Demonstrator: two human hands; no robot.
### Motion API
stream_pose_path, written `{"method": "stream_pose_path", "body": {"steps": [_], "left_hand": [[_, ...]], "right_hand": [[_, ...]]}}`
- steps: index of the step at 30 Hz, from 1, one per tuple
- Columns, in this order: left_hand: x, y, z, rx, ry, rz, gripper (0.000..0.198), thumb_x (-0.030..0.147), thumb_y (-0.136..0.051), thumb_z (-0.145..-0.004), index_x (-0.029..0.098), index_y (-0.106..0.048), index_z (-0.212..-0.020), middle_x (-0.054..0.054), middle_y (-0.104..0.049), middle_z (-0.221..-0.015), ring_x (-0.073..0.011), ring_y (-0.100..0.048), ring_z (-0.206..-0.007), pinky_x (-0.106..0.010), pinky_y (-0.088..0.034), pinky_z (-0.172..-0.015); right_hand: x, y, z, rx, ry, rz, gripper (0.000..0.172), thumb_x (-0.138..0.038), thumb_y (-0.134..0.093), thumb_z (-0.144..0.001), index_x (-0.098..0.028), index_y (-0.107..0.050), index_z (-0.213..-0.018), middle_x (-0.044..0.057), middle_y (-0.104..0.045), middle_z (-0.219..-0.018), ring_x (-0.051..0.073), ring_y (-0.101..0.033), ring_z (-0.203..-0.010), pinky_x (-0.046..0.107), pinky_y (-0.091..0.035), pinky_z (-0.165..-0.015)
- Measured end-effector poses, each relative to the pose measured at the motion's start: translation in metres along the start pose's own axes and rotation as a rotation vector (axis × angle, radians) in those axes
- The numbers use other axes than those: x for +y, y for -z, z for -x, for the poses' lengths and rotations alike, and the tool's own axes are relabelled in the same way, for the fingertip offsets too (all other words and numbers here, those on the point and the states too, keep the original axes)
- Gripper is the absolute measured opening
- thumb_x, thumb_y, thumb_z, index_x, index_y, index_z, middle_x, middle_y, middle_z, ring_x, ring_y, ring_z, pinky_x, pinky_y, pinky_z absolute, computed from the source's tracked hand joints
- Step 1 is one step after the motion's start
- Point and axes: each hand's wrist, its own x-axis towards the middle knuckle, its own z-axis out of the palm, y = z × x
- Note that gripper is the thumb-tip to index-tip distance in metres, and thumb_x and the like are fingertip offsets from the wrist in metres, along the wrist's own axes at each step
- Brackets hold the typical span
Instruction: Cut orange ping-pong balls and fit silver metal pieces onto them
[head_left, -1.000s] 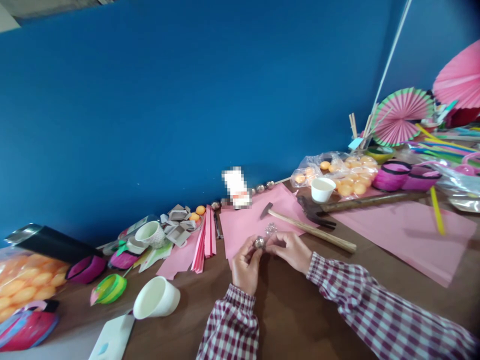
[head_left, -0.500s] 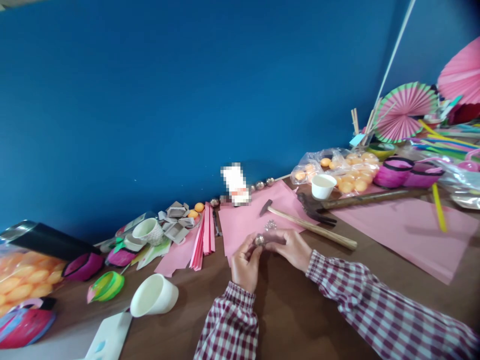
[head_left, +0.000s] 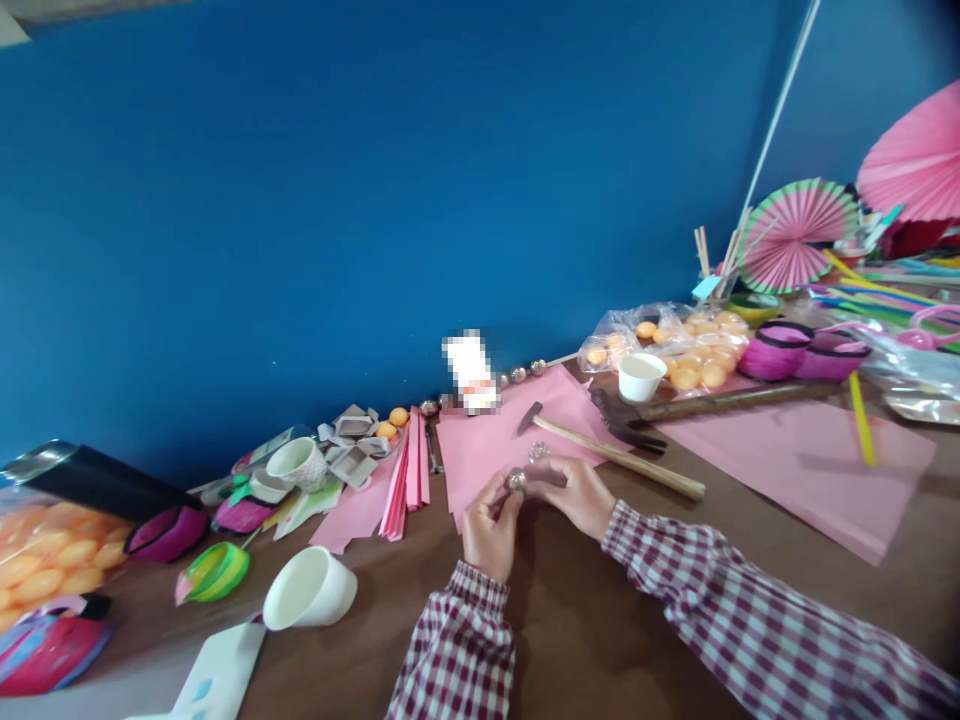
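Between the thumb and fingers of my left hand [head_left: 491, 525] is a small shiny metal ball [head_left: 516, 481], held low over the table. My right hand [head_left: 574, 492] reaches in from the right with its fingers pinched together at the ball's side; whatever they hold is too small or hidden to make out. Just beyond my fingers, a little heap of tiny shiny pieces [head_left: 538, 452] lies on a pink paper sheet [head_left: 480, 440]. A small hammer [head_left: 600, 442] with a wooden handle rests across the sheet's right edge.
A larger claw hammer [head_left: 720, 402] lies to the right, beside a white cup [head_left: 641, 377] and a bag of orange balls [head_left: 701, 350]. More metal balls [head_left: 519, 375] line the blue wall [head_left: 375, 200]. Leftward are a white paper cup [head_left: 310, 590], folded pink paper [head_left: 406, 475] and a dark bottle [head_left: 97, 480].
My right hand and forearm have shifted slightly left, together with the items on the right, as the view moves a little. The ball stays in my left hand.
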Motion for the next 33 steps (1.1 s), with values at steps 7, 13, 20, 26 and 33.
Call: {"method": "stream_pose_path", "body": {"steps": [7,13,20,26,33], "left_hand": [[-0.001,0.000,-0.001,-0.028,0.020,0.183,0.043,0.028,-0.061,-0.067,0.013,-0.054,-0.107,-0.011,-0.060,-0.106,-0.0212,-0.057,-0.096,-0.037,-0.045,-0.086],[0.006,-0.002,0.000,-0.039,0.055,0.196,0.039,0.026,-0.064,-0.064,0.012,-0.055,-0.099,-0.010,-0.064,-0.095,-0.0200,-0.059,-0.089,-0.037,-0.047,-0.082],[0.013,0.006,-0.002,0.068,0.116,0.382,0.040,0.033,-0.062,-0.066,0.013,-0.055,-0.101,-0.008,-0.064,-0.087,-0.0156,-0.062,-0.074,-0.037,-0.049,-0.078],[0.010,0.019,-0.010,0.137,-0.005,0.263,0.043,0.024,-0.070,-0.058,0.014,-0.057,-0.098,-0.008,-0.061,-0.098,-0.0148,-0.060,-0.083,-0.031,-0.048,-0.080],[0.011,0.021,-0.006,0.182,-0.094,0.009,0.051,0.028,-0.068,-0.058,0.016,-0.051,-0.104,-0.008,-0.059,-0.095,-0.0104,-0.059,-0.059,-0.025,-0.051,-0.056]], "right_hand": [[0.000,-0.002,0.003,0.021,0.105,0.094,0.033,-0.038,-0.059,-0.069,-0.015,-0.060,-0.092,0.006,-0.064,-0.089,0.018,-0.060,-0.084,0.033,-0.047,-0.079],[0.003,-0.004,0.009,0.051,0.270,0.341,0.025,-0.036,-0.053,-0.074,-0.017,-0.057,-0.089,0.005,-0.061,-0.085,0.014,-0.058,-0.075,0.027,-0.048,-0.067],[-0.011,0.033,0.003,0.186,0.377,1.005,0.028,-0.029,-0.040,-0.082,-0.023,-0.052,-0.107,0.006,-0.054,-0.109,0.018,-0.048,-0.098,0.031,-0.036,-0.085],[-0.002,0.058,-0.003,0.203,0.108,1.423,0.027,-0.024,-0.038,-0.082,-0.021,-0.055,-0.103,0.008,-0.059,-0.086,0.021,-0.049,-0.080,0.029,-0.035,-0.063],[0.001,0.055,-0.006,0.253,0.108,1.526,0.036,-0.008,-0.031,-0.080,-0.024,-0.051,-0.105,0.009,-0.057,-0.085,0.019,-0.050,-0.076,0.027,-0.032,-0.059]]}}
